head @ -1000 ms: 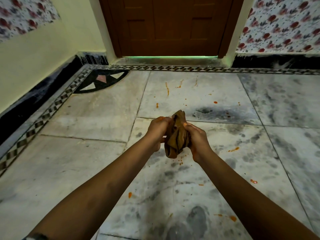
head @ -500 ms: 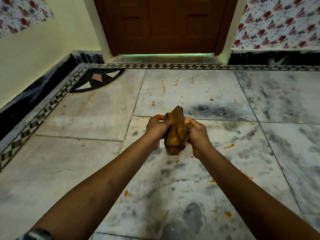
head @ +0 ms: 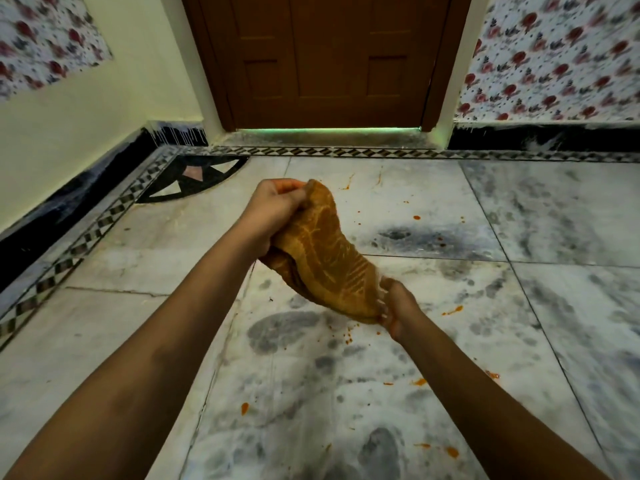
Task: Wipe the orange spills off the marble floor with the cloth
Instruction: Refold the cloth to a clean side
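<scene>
Cloth: the mustard-brown patterned cloth, bunched a second ago, now stretches open above the grey-veined marble floor.
Hands: your left hand and right hand each pinch an end.
Spills: orange spots remain, seemingly untouched; you look ready to wipe.

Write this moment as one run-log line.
cloth: spread between left hand and right hand, off floor | orange spills: unwiped | marble floor

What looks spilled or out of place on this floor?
Orange spills dot the marble floor, scattered from the door to the near tiles. The cloth, stretched between left hand and right hand, is off the floor.
</scene>
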Motion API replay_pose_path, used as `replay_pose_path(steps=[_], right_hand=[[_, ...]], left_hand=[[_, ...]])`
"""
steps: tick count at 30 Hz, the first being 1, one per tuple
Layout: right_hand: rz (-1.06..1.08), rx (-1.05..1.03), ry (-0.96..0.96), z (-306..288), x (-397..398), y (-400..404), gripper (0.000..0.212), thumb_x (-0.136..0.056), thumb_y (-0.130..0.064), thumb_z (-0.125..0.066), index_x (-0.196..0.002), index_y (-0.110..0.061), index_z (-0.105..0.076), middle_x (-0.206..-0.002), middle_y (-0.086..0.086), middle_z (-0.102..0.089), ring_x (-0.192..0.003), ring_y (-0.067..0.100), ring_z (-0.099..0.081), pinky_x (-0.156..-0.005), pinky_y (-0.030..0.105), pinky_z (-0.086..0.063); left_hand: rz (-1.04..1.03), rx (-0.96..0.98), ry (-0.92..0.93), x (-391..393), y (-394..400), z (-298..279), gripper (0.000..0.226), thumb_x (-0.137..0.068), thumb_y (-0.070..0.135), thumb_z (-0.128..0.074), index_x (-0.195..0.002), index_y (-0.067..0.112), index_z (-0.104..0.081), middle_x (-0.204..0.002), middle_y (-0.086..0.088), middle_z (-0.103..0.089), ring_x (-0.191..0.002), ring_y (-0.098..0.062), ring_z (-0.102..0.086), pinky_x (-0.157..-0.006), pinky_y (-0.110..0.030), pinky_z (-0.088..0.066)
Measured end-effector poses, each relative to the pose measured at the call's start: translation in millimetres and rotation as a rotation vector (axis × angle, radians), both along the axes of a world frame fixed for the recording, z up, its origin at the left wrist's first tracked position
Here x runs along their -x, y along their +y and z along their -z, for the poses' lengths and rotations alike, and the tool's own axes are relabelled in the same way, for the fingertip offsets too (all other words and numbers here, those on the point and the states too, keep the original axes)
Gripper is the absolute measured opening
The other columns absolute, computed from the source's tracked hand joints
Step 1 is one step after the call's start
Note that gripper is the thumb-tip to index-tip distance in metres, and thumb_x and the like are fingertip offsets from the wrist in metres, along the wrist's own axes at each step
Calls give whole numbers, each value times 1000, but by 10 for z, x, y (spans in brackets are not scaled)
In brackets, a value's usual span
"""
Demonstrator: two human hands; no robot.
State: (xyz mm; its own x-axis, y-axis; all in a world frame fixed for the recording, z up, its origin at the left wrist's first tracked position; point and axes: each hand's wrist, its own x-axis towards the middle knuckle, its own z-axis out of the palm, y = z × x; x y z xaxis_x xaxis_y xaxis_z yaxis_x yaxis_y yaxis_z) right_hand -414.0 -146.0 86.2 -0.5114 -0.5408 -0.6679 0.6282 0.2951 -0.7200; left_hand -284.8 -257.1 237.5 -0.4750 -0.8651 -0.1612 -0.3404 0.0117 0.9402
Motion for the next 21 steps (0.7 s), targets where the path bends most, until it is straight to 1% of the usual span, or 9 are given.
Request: replay_pose_path(steps=[2,5,8,10,12,13,15,17,21], right_hand=[[-18,32,-122,-57,-97,-61,46,-100,-38,-33,-139,-15,-36,-144,12,-41,-128,30,-42,-99,42,-34],[9,153,-294,-183,-272,-146,57,-96,-51,-31,-140,-15,-39,-142,16,-44,-131,37,-40,-109,49,-30],[5,487,-395,-193,-376,-70,25,-101,-24,-36,-100,-17,-60,-91,-4,-72,-87,9,-67,-80,29,-54],[-9,750,-520,-303,-410,-7,17,-86,-6,-65,-87,-22,-61,-64,-14,-69,-60,-2,-65,-56,16,-53],[121,917,-443,-303,-366,-56,40,-48,-18,-92,-83,-12,-74,-78,4,-73,-69,17,-71,-56,27,-57],[178,951,-461,-274,-336,-101,46,-44,-24,-92,-85,-10,-76,-84,10,-73,-74,23,-72,-58,34,-58],[251,890,-510,-265,-275,-141,38,-72,-37,-72,-98,-9,-71,-88,15,-72,-78,29,-70,-55,36,-58],[244,745,-459,-231,-216,-107,45,-97,-43,-31,-109,-8,-58,-93,16,-66,-82,32,-63,-54,37,-58],[108,649,-448,-182,-202,-69,59,-97,-53,-18,-102,-12,-60,-95,17,-67,-88,35,-60,-71,45,-55]], left_hand=[[118,59,-31,98,146,-23,16,-94,13,-51,-94,24,-63,-85,2,-63,-78,-14,-62,-65,-24,-52],[285,79,-67,273,405,83,18,-91,12,-54,-99,24,-65,-87,5,-64,-80,-12,-62,-71,-27,-54],[349,-69,45,386,612,188,21,-90,3,-53,-97,18,-66,-84,0,-66,-75,-11,-63,-65,-21,-54],[342,-210,157,401,665,218,22,-89,-2,-51,-96,15,-65,-82,-3,-66,-70,-12,-64,-59,-19,-54],[326,-332,248,389,677,248,23,-88,-3,-50,-97,13,-65,-81,-5,-66,-67,-12,-64,-59,-20,-54],[314,-379,284,376,670,273,23,-88,-3,-50,-98,12,-65,-81,-5,-66,-66,-12,-65,-60,-20,-54],[270,-438,344,355,638,321,23,-89,-2,-49,-97,13,-66,-82,-4,-67,-67,-11,-66,-60,-20,-55],[184,-415,343,336,546,363,23,-91,0,-48,-101,12,-64,-84,-3,-66,-72,-12,-63,-59,-19,-55],[27,-175,80,258,251,561,22,-94,8,-48,-104,21,-62,-91,-1,-64,-77,-11,-60,-61,-21,-50]])
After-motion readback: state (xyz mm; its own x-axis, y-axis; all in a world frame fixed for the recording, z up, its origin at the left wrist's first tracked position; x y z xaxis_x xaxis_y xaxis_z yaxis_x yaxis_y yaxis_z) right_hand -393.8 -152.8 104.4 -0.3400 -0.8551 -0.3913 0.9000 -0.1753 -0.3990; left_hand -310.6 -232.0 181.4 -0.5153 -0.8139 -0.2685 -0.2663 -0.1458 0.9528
